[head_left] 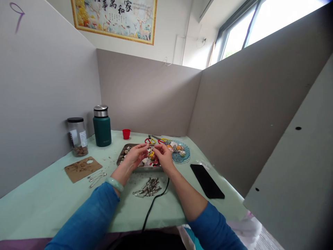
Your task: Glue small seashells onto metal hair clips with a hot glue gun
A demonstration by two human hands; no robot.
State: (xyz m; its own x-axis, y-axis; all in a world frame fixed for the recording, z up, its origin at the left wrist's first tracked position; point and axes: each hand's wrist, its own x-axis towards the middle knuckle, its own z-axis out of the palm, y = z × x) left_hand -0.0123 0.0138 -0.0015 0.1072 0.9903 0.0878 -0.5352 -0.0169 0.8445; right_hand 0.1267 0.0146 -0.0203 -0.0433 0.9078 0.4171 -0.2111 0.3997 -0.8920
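Both hands are raised over a metal tray full of small coloured pieces. The fingers of my left hand are pinched together at the tray's middle. My right hand pinches close beside it, fingertips nearly meeting the left ones. What they hold is too small to make out; a little yellow and white piece shows between or just below them. Nearer to me lies a heap of small metal clips or pins. Right of the tray, a blue glass plate bears several shiny, colourful trinkets.
Scissors with red and yellow handles lie behind the tray, near a red cup. On the left are a green flask, a jar, brown cardboard and large safety pins. A black phone and a cable are nearby.
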